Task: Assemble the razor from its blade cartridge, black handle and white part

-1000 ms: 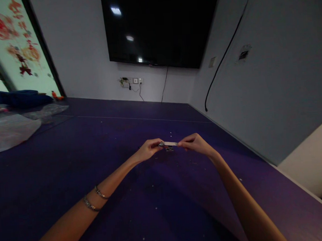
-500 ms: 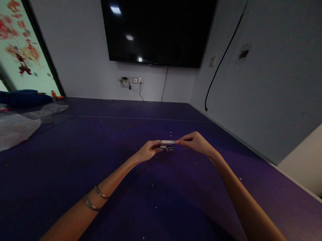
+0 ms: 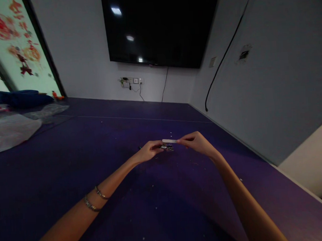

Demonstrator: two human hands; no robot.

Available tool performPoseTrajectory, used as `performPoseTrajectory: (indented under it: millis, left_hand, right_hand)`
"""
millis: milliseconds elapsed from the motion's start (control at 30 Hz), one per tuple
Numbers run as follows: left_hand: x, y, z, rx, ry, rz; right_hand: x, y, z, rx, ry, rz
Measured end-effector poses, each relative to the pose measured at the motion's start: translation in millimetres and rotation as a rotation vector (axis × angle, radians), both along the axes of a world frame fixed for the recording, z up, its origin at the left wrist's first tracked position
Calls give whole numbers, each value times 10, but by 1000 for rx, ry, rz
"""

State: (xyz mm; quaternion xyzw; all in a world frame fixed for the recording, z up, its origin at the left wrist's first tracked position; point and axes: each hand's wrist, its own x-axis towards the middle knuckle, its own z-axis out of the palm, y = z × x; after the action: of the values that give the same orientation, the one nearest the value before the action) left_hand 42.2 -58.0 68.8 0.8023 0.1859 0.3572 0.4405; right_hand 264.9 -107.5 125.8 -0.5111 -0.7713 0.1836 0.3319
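Observation:
My right hand (image 3: 195,143) pinches one end of a flat, pale strip (image 3: 169,141) between thumb and fingertips. The strip lies almost level, its far end close to the fingertips of my left hand (image 3: 149,151). Those fingers are closed around a small silvery and dark object (image 3: 166,147), which pokes out to the right just below the strip. Its kind is too small to make out, and part of it is hidden in the hand. Whether strip and object touch, I cannot tell.
Under my hands spreads a dark purple surface (image 3: 110,138) with small white specks. Translucent plastic sheeting (image 3: 13,131) and a dark blue cloth (image 3: 23,98) lie at the left. A black cable (image 3: 224,55) hangs along the right wall, and a television (image 3: 160,26) is on the wall ahead.
The pale strip and my right hand have shifted very slightly to the right. My left hand stays nearly in place with the small object.

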Motion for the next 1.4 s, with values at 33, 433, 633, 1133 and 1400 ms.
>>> performPoseTrajectory:
  millis: [33,433,633,1133,1400]
  left_hand:
    - [0,5,-1,9,-3,12]
    - [-102,87,103,-239,-179,152]
    - [-169,100,184,-293,-218,189]
    - [-123,97,127,-354,-151,162]
    - [-119,95,100,-368,-149,137]
  right_hand:
    - [3,5,2,4,23,4]
    - [49,227,-274,-132,260,-125]
    - [-236,273,-508,-122,8,-246]
    - [-814,344,-971,-133,-588,-394]
    - [-788,373,-992,-142,-572,-387]
